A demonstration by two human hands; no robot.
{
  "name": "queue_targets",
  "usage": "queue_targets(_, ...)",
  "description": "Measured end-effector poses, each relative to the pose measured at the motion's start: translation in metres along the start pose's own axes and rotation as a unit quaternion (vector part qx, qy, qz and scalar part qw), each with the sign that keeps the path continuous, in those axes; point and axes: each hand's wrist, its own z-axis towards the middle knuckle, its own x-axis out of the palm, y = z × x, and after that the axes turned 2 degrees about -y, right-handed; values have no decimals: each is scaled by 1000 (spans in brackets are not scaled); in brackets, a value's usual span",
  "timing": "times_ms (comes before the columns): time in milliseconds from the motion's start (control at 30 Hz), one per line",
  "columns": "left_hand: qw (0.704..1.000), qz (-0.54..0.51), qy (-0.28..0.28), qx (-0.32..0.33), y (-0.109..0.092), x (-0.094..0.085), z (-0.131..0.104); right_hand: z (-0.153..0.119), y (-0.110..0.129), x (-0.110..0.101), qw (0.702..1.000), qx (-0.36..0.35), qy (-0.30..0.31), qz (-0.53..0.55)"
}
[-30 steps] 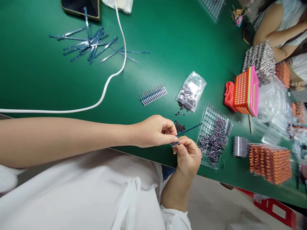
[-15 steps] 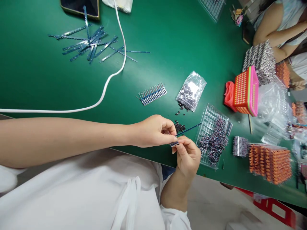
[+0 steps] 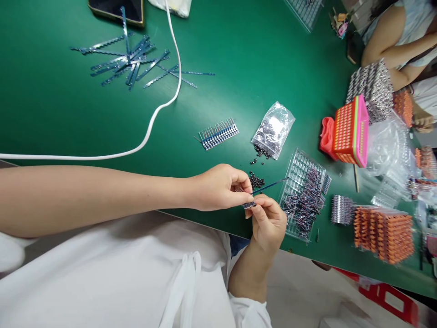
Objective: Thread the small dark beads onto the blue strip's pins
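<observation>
My left hand (image 3: 220, 187) reaches in from the left with its fingers pinched closed. My right hand (image 3: 268, 225) meets it fingertip to fingertip, also closed. Between them they grip a thin blue notched strip (image 3: 271, 185), whose free end sticks out to the right. A short row of small dark and silver parts (image 3: 249, 205) shows on it under the fingertips; the rest is hidden by the fingers. Small dark beads (image 3: 256, 180) lie in a pile just beyond the hands. Farther off lies a similar strip filled with small wired parts (image 3: 219, 135).
Loose blue strips (image 3: 133, 61) lie under a white cable (image 3: 153, 118). A clear bag of beads (image 3: 273, 130) and a clear tray of wired parts (image 3: 285, 200) are near my hands. Rightward stand an orange basket (image 3: 345, 132) and orange stacks (image 3: 382, 234). Another person's arm (image 3: 406, 52) rests at upper right.
The view has shifted very slightly. Both hands keep the same hold, and the strip's free end has moved a little to the right.
</observation>
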Motion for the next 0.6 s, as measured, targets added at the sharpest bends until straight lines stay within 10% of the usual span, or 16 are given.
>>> queue_targets(600, 999, 36, 17, 19, 1, 1, 1, 3, -1, -1, 1000, 9, 9, 9)
